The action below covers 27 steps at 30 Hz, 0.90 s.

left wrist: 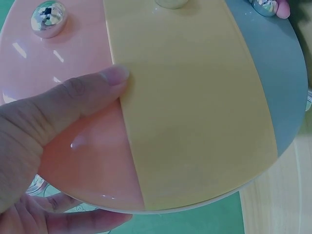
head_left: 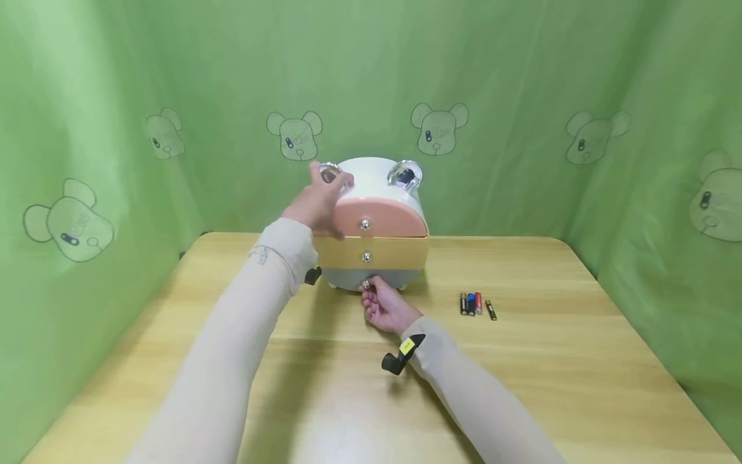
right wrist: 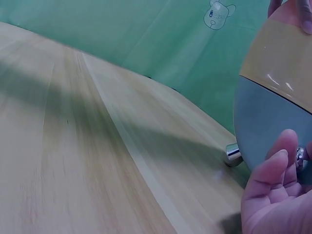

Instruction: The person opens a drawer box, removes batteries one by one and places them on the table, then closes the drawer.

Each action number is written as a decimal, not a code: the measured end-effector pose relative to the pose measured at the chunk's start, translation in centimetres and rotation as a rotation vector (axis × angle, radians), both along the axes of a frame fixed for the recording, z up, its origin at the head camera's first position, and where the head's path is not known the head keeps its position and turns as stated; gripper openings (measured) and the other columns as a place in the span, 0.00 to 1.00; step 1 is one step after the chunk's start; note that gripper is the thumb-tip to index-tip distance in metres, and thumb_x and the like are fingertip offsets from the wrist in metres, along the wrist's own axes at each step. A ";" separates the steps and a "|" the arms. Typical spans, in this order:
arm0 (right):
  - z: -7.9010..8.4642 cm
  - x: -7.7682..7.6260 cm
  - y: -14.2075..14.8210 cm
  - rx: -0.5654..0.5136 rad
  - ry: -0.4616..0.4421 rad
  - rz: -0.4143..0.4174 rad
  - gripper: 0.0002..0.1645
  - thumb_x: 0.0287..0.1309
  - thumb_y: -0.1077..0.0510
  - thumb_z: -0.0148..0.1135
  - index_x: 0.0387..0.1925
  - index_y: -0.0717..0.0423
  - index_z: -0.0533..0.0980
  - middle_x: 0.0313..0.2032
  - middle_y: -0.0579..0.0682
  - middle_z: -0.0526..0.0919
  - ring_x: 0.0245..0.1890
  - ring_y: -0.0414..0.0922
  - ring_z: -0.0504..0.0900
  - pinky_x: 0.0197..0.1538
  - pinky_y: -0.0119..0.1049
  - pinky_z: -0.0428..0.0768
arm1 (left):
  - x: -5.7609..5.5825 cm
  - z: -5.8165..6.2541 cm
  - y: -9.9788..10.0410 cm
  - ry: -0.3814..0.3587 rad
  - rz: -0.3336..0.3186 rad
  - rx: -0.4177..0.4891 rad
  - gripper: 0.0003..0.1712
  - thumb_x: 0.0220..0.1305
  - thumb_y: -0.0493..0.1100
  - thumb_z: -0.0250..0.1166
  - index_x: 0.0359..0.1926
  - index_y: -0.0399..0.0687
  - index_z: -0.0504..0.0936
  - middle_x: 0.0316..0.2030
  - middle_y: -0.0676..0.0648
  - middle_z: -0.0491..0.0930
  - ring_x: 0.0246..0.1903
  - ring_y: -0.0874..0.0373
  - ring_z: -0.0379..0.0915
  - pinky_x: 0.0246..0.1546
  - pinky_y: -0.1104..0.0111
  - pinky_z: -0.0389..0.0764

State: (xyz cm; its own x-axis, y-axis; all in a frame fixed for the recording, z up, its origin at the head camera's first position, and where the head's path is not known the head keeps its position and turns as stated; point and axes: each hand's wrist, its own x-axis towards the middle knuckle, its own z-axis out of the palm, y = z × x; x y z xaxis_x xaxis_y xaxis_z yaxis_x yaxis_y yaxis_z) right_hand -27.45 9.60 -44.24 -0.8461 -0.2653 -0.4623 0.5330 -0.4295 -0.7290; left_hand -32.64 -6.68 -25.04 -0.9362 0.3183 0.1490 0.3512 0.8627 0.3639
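A small rounded drawer box with a white shell and silver ears stands at the table's far side. Its drawers are pink on top, yellow in the middle and blue-grey below, each with a silver knob. My left hand grips the box's upper left side, by the left ear. In the left wrist view the thumb presses on the front, across the pink drawer to the yellow one's edge, with fingers behind. My right hand pinches the bottom drawer's knob. All drawers look closed; the fingers partly cover the bottom one.
Several batteries lie on the wooden table to the right of the box: a black, a blue and a red battery side by side, and a thinner battery apart. Green curtains with bear faces surround the table.
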 end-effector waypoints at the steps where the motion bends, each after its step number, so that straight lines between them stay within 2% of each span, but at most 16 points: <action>1: 0.2 -0.1 0.0 -0.002 0.004 -0.007 0.14 0.67 0.51 0.47 0.34 0.57 0.72 0.19 0.41 0.72 0.16 0.33 0.67 0.17 0.21 0.65 | -0.1 0.2 0.1 0.003 -0.002 0.000 0.68 0.24 0.34 0.84 0.68 0.70 0.58 0.70 0.33 0.31 0.39 0.44 0.75 0.35 0.59 0.83; 4: 0.4 -0.3 0.0 -0.006 0.005 -0.023 0.13 0.67 0.52 0.47 0.33 0.56 0.72 0.19 0.41 0.71 0.16 0.33 0.66 0.17 0.21 0.64 | -0.3 0.5 0.2 0.002 0.001 -0.004 0.69 0.25 0.34 0.84 0.69 0.71 0.57 0.70 0.34 0.29 0.40 0.44 0.75 0.36 0.59 0.83; 12: 0.2 -0.1 -0.2 -0.046 -0.032 -0.054 0.13 0.65 0.53 0.48 0.30 0.56 0.72 0.19 0.41 0.70 0.16 0.33 0.65 0.17 0.21 0.64 | -0.3 0.2 0.2 -0.020 0.014 0.006 0.68 0.24 0.34 0.84 0.68 0.72 0.58 0.71 0.35 0.26 0.41 0.44 0.75 0.36 0.59 0.83; 27: 0.2 0.7 -0.6 -0.105 -0.035 -0.061 0.12 0.65 0.54 0.48 0.28 0.55 0.72 0.18 0.40 0.69 0.15 0.32 0.65 0.18 0.20 0.62 | -0.1 0.1 0.0 -0.002 0.008 0.022 0.67 0.23 0.32 0.84 0.67 0.69 0.60 0.69 0.35 0.34 0.40 0.43 0.74 0.35 0.60 0.83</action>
State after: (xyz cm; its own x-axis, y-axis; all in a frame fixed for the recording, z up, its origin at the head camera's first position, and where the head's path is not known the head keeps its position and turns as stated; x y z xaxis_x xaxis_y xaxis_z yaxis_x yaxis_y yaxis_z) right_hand -26.74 9.00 -44.09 -0.8461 -0.2621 -0.4642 0.5277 -0.5348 -0.6599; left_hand -32.71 -6.70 -24.99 -0.9390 0.3074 0.1543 0.3437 0.8572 0.3836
